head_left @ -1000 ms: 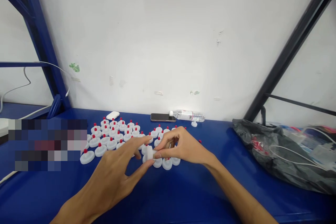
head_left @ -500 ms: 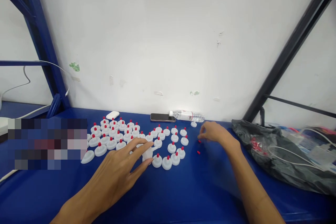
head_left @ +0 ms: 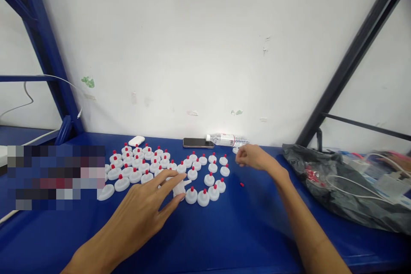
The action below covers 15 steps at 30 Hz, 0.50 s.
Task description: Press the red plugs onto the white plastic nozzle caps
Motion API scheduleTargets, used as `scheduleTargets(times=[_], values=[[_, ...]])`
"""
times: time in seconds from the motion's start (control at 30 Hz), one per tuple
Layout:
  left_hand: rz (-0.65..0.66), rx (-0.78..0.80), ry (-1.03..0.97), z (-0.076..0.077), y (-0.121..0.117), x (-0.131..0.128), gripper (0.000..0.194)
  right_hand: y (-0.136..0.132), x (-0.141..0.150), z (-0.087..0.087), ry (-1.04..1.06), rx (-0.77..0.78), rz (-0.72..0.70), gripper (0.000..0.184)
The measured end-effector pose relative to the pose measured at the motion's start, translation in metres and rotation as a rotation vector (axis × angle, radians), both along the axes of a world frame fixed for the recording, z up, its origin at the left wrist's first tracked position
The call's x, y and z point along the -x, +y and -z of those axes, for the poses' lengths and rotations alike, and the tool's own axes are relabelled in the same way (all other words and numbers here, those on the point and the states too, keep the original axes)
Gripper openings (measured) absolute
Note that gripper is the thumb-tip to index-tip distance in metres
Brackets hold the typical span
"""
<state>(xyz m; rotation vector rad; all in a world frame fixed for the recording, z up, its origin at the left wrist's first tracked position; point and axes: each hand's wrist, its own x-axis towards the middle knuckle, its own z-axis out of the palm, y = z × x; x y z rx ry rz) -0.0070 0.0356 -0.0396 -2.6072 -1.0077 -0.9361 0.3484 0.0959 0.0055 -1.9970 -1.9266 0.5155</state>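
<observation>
My left hand (head_left: 160, 192) grips a white plastic nozzle lid (head_left: 179, 188) between thumb and fingers. The lid is tilted, its bare spout (head_left: 188, 183) pointing right with no red tip on it. To the right, my right hand (head_left: 250, 157) hovers over the table with its fingertips pinched together; the small red cap in them is hidden by the fingers. Another small red cap (head_left: 242, 184) lies on the blue table below that hand. Around my left hand stand many white nozzle lids (head_left: 203, 198) with red tips on their spouts.
Along the wall lie a phone (head_left: 198, 143), a clear water bottle (head_left: 226, 140) and a white case (head_left: 136, 141). A black plastic bag (head_left: 337, 205) with red caps (head_left: 311, 174) and a cable rests at the right. Blue (head_left: 48, 43) and dark (head_left: 349, 55) metal bars rise at the sides.
My right hand has taken one of the two loose red caps off the table and moved left and slightly up. The left hand keeps its hold on the nozzle lid.
</observation>
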Motion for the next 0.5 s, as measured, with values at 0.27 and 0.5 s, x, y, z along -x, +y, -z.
scheduleTargets(times=[0.27,0.5], values=[[-0.031,-0.019,-0.069,-0.007,-0.003,-0.003,0.047,-0.025,0.067,-0.017,0.422,-0.343,-0.341,0.023],[-0.033,-0.003,-0.078,-0.007,-0.003,-0.002,0.046,-0.043,0.106,-0.006,0.776,-0.037,-0.595,0.022]])
